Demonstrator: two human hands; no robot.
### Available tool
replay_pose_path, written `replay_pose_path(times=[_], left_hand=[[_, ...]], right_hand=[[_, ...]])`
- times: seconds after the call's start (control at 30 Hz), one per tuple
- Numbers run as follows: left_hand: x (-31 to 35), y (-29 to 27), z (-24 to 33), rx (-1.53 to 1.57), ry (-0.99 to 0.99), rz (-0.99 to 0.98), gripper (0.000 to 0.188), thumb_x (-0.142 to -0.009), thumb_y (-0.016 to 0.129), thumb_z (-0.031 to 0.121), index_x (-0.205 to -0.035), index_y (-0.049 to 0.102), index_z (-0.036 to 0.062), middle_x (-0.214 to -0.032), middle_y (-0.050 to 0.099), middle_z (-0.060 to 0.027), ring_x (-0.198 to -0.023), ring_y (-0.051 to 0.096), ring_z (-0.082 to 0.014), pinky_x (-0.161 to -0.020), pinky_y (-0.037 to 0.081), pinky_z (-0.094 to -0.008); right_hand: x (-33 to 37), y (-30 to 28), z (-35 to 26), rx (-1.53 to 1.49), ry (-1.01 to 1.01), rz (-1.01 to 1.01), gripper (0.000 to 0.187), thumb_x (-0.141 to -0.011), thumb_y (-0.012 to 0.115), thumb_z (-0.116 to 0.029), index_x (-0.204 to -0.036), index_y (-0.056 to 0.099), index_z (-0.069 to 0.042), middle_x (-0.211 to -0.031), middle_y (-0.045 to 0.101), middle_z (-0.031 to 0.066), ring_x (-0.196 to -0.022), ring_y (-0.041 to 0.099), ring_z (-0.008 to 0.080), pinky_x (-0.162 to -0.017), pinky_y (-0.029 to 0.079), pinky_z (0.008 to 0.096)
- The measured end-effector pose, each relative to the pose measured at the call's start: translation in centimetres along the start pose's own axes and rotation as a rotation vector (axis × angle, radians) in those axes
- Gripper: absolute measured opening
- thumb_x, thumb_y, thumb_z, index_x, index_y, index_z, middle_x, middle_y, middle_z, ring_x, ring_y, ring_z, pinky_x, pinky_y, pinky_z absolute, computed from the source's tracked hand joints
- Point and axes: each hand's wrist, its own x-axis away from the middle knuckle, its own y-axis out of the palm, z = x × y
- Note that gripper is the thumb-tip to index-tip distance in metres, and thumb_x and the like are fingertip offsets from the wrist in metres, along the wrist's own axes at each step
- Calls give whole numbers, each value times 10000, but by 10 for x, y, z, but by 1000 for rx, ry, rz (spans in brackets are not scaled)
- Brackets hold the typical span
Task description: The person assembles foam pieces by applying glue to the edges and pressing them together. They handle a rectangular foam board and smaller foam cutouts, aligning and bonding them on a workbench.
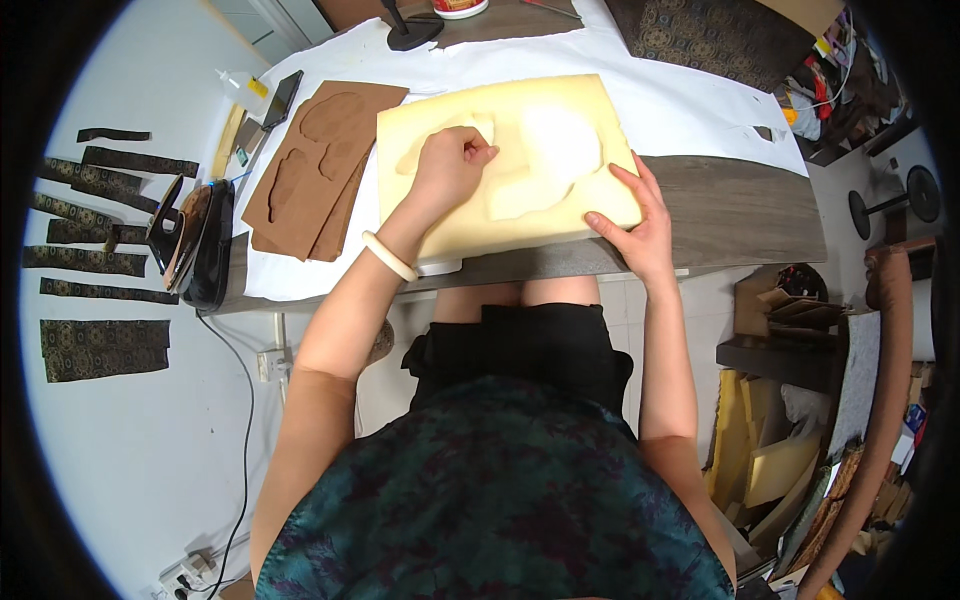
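Observation:
A thick pale yellow foam sheet (470,225) with large hollows cut into it lies tilted across the table's front edge. Over its left hollow, my left hand (455,165) is closed, fingertips pinched together; whatever they hold, if anything, is hidden. My right hand (645,225) grips the sheet's lower right corner, thumb on the top face and fingers along the right edge. Bright glare washes out the right hollow. Just left of the foam, brown boards (335,190) with curved cut-outs lie overlapping.
White paper (690,110) covers part of the dark wood-grain table (730,205). At the left end are a clothes iron (180,235), a phone (284,98) and a squeeze bottle (244,92). A black stand base (414,33) and patterned material (705,40) sit at the back.

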Motion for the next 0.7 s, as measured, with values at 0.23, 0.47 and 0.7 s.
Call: replay_pose_path(times=[0.23, 0.47, 0.7], left_hand=[[-11, 15, -22, 124, -28, 141, 346, -1125, 570, 246, -884, 618, 3, -742, 622, -62, -654, 531, -156, -655, 459, -330], [-36, -9, -24, 326, -78, 183, 314, -1102, 641, 222, -860, 638, 22, -731, 598, 20, -649, 501, -75, -623, 432, -253], [-71, -9, -24, 76, 62, 231, 179, -908, 866, 117, -886, 766, -29, -761, 673, -26, -673, 581, -107, -655, 498, -295]], right_hand=[[-1, 0, -5, -6, -5, -5, 749, -768, 987, -296, -1413, 689, -61, -1660, 428, 234, -1449, 545, 360, -1121, 529, 461], [-1, -2, -3, -17, 5, -8, 751, -767, 987, -312, -1414, 690, -72, -1665, 421, 236, -1453, 543, 363, -1126, 528, 462], [-2, -3, -3, 6, -8, -19, 750, -772, 983, -321, -1418, 688, -79, -1670, 417, 234, -1456, 540, 370, -1129, 525, 471]])
